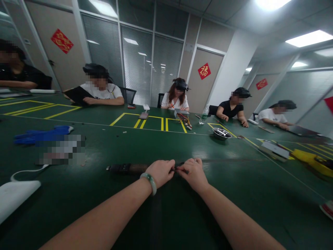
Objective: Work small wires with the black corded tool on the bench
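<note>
A dark cylindrical tool with a metal tip at its left end lies across the green table. My left hand, with a jade bangle at the wrist, is closed at the tool's right end. Close beside it on the right, my right hand is closed in a pinch, fingertips nearly meeting those of the left. Between the fingertips a small dark piece shows, too small to make out. The fingers hide the tool's right end.
Blue gloves, a blurred device with a cable and a white object are on the left. A metal bowl, a bottle and a yellow tool stand farther off. Several people sit across the table.
</note>
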Demonstrator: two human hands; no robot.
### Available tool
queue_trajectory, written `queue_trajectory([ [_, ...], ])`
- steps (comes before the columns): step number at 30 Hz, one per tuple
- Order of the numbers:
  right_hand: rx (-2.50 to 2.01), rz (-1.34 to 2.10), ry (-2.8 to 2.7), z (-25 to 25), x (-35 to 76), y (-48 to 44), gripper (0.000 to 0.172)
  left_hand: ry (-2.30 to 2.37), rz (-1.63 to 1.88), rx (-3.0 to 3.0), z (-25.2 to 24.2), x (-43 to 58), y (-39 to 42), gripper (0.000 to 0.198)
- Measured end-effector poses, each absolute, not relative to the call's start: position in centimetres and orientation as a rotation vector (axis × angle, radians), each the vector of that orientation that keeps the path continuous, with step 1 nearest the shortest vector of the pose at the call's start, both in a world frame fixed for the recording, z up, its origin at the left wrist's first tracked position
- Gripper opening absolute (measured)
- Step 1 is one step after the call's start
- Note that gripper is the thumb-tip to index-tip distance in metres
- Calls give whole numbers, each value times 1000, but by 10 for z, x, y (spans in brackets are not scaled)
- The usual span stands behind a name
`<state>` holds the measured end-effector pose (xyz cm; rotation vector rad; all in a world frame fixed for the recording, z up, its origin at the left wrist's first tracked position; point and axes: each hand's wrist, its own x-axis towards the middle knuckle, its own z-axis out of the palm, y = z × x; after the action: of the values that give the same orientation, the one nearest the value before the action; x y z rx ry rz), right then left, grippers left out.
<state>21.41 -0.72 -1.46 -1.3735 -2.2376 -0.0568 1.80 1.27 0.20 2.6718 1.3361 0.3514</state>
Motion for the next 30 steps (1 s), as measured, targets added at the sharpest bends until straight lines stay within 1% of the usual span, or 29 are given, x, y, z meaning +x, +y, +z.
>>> queue_trajectory([
  [5,-1360,-109,-2297,-18,215,-1,11,1336,345,2688,1,18,14,11],
  [11,-1224,-33,-2464,-19,213,8,12,1342,307,2707,5,18,12,14],
  [14,-1250,-67,-2563,-19,211,12,8,1342,318,2728,7,18,9,17],
  [16,-1311,-133,-2611,-19,209,15,6,1309,394,2755,6,18,8,19],
  [20,-1471,-202,-2607,-16,215,22,7,1182,624,2824,2,16,8,35],
  [22,-1577,-218,-2554,-10,232,25,7,1120,676,2839,1,14,8,42],
  [27,-1975,-234,-2293,4,336,-1,10,1076,635,2845,0,10,8,49],
  [30,-2377,-166,-1878,-1,418,-46,11,1070,541,2836,-5,12,11,54],
])
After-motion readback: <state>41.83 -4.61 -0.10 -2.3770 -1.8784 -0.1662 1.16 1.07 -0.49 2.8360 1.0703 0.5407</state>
